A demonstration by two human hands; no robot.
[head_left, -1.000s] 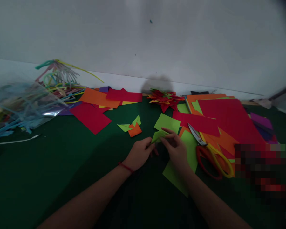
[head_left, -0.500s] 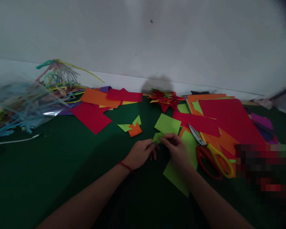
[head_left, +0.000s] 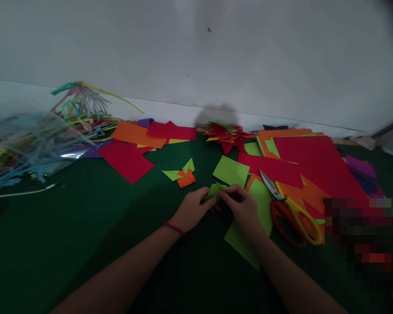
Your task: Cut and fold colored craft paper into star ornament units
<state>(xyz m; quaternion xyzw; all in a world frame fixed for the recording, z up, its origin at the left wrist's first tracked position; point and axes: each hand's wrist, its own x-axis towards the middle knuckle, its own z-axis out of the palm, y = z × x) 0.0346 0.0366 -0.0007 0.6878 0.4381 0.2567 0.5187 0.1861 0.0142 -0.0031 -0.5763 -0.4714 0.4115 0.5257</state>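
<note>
A small folded piece of green paper (head_left: 212, 191) is pinched between both my hands in the middle of the green table. My left hand (head_left: 194, 209), a red cord on its wrist, grips the paper's left side with thumb and fingers. On the right side, my right hand (head_left: 243, 204) pinches its upper edge. Just beyond lies a flat green paper square (head_left: 231, 170). Left of it rest an orange folded piece (head_left: 186, 179) and green folded pieces (head_left: 172, 175). A larger green sheet (head_left: 244, 244) lies partly under my right forearm.
Scissors (head_left: 278, 195) with red and yellow handles lie right of my hand on coloured paper. A red and orange paper flower (head_left: 229, 136) stands by the wall. Red sheets (head_left: 127, 161) and a clear bag of pipe cleaners (head_left: 29, 139) are on the left.
My left thumb has moved up onto the green paper, and the fingers of both hands have shifted slightly along it. The other things lie as before.
</note>
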